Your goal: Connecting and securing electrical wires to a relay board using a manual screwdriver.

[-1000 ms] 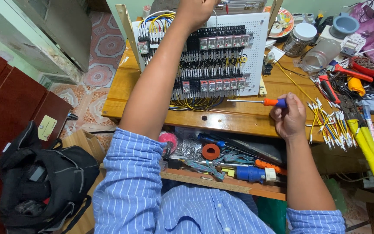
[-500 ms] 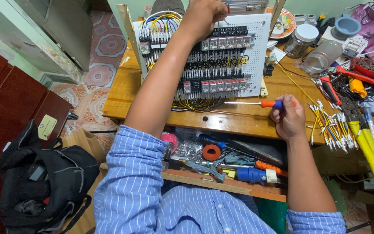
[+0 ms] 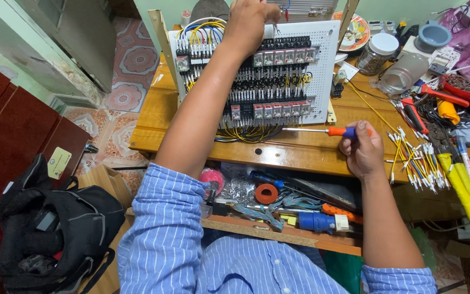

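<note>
The left arm stretches forward, its left hand [image 3: 248,22] curled with fingers pinched together. The right hand [image 3: 363,149] sits lower with the forearm bent back, fist closed, thumb up.

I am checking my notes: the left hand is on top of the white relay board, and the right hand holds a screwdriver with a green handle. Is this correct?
Not quite. In the head view the screwdriver in the right hand has an orange handle with a blue band, not green. The rest stands: the left hand is at the top of the white relay board.
</note>
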